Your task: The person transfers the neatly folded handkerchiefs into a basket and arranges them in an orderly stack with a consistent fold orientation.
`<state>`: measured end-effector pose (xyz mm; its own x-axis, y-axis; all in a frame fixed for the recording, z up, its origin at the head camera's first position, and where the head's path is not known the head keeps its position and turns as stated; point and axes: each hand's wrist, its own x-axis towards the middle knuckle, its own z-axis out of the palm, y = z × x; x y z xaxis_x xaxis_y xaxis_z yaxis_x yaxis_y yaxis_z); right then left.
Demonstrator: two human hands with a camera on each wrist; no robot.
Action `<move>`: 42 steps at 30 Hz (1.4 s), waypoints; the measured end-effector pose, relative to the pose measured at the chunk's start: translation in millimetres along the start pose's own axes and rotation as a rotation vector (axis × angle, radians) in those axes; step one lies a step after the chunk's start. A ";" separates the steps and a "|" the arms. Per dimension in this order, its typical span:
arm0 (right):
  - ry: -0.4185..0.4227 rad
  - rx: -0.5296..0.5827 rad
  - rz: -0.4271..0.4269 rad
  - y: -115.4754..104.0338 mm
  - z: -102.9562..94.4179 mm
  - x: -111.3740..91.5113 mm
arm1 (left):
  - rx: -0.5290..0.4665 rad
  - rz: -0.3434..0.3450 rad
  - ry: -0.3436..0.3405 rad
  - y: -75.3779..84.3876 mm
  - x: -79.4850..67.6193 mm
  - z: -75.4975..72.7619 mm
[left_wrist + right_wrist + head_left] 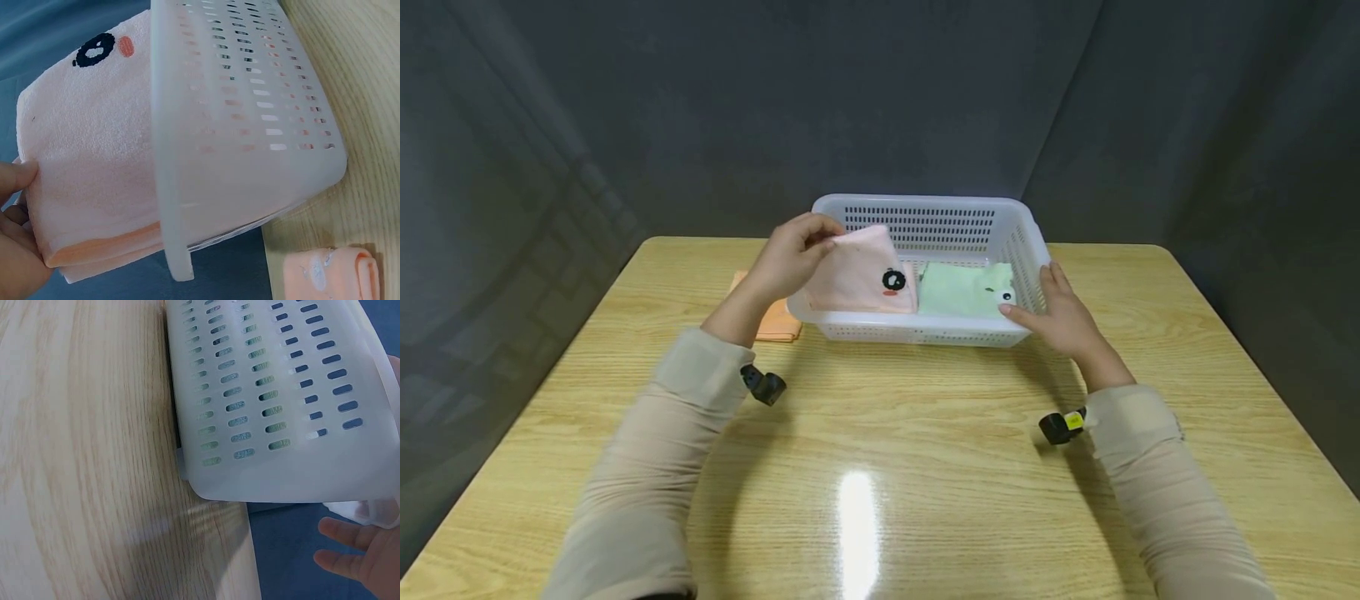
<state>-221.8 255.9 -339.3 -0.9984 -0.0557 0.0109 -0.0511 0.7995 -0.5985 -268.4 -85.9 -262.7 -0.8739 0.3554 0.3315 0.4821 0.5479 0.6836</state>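
Note:
My left hand (793, 254) pinches a folded pink towel (857, 275) by its upper left corner, at the left end of a white plastic basket (917, 329). The towel bears an embroidered black eye and a red cheek mark. It stands tilted inside the basket, rising above the rim in the left wrist view. Beside it in the basket lies a folded green towel (962, 290) with a small eye. My right hand (1060, 317) holds the basket's front right corner, thumb over the front rim and fingers along the right side. Some of its fingers look straight in the right wrist view.
A folded orange towel (778, 323) lies on the wooden table (925, 433) just left of the basket, partly behind my left forearm; its edge shows in the left wrist view. Dark cloth (925, 100) hangs behind the table and at both sides.

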 end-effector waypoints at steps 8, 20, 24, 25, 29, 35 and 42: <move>0.004 0.000 -0.002 -0.4 -0.8 -0.4 | 0.018 -0.016 -0.026 -4.4 0.0 6.5; 0.009 0.004 0.007 -0.8 0.1 0.7 | 0.020 -0.003 -0.040 -8.8 1.3 14.0; 0.011 0.005 0.007 -0.4 0.6 0.5 | 0.029 -0.002 -0.035 -10.3 2.1 16.1; 0.010 0.007 0.008 -0.4 0.7 0.5 | 0.035 0.000 -0.035 -10.3 2.3 16.6; 0.013 0.005 0.005 -0.1 0.7 0.6 | 0.051 0.017 -0.040 -11.5 3.8 19.3; 0.011 0.007 0.008 0.6 1.2 0.8 | 0.073 0.034 -0.053 -13.9 6.0 23.4; 0.010 0.006 0.005 0.9 1.6 2.0 | 0.091 0.020 -0.044 -16.9 9.7 25.1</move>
<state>-223.8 255.5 -341.2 -0.9989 -0.0451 0.0160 -0.0456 0.7960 -0.6035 -283.5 -72.7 -287.5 -0.8614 0.3988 0.3145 0.5050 0.6064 0.6142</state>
